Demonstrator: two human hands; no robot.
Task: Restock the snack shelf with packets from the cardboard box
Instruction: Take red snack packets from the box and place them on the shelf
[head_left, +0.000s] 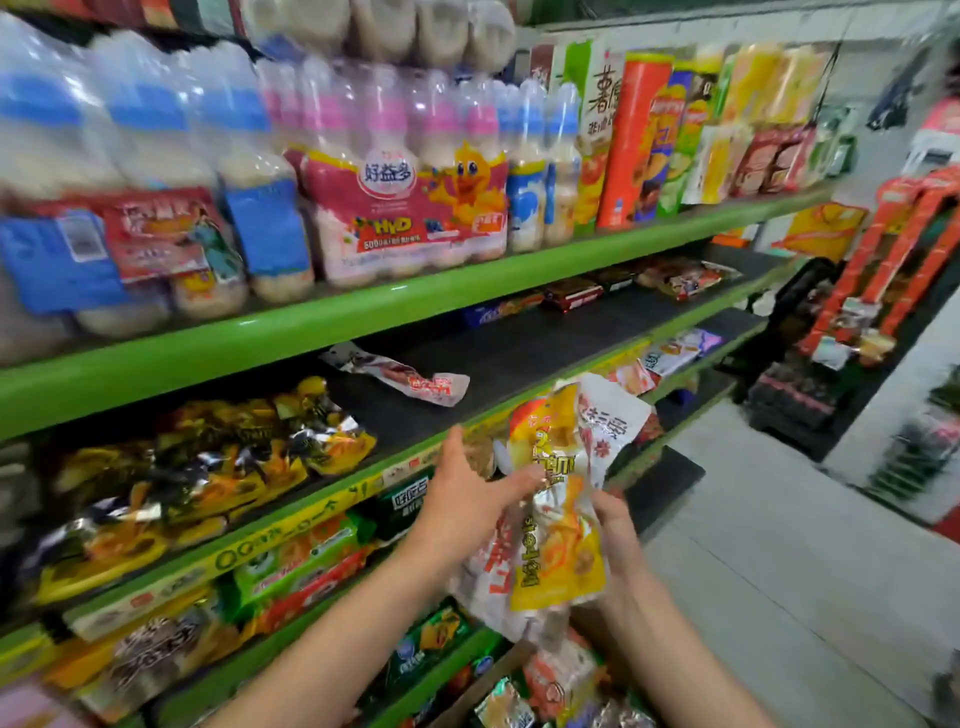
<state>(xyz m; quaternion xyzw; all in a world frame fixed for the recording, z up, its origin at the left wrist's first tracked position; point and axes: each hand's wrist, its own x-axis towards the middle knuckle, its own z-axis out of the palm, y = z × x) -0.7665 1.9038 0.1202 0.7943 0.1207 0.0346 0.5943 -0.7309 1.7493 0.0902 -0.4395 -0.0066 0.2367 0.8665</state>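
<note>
My right hand (615, 540) grips a bunch of snack packets (558, 519), yellow-and-white and red-and-white, held upright in front of the middle shelf's edge. My left hand (467, 493) is at the left side of the bunch with fingers spread; its fingertips touch the front yellow packet. One red-and-white packet (410, 376) lies alone on the dark surface of the middle shelf (519, 343). The cardboard box (519, 691) sits low at the bottom, with several packets inside; its rim is partly hidden by my arms.
Green-edged shelves run from left to right. Bottle multipacks (405, 197) and chip tubes (623, 140) fill the top shelf. Yellow-black snack bags (208, 467) fill the middle shelf's left part. Dark packets (571, 293) lie farther back. Grey floor (779, 571) and red displays (893, 270) are on the right.
</note>
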